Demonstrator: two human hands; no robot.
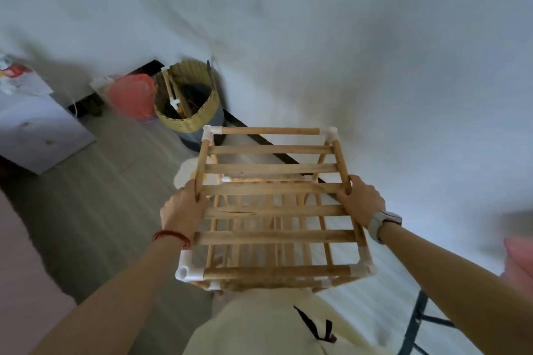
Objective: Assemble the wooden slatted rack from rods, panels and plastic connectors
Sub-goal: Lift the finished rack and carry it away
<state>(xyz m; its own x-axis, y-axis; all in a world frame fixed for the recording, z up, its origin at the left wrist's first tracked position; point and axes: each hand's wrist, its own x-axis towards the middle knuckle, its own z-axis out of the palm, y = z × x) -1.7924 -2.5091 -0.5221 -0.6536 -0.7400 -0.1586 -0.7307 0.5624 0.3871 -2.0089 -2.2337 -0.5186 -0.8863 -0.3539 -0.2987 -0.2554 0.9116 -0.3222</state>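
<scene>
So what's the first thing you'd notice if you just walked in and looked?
The wooden slatted rack in the middle, with white plastic connectors at its corners. The left hand and right hand grip its two side rods. Behind it to the left, a woven basket stands on the floor by the wall, with a pink bin beside it.

Plain white wall, smudged with grey marks; grey wood-plank floor; dark skirting board; woven basket, pink bin, pale cabinet at left
</scene>
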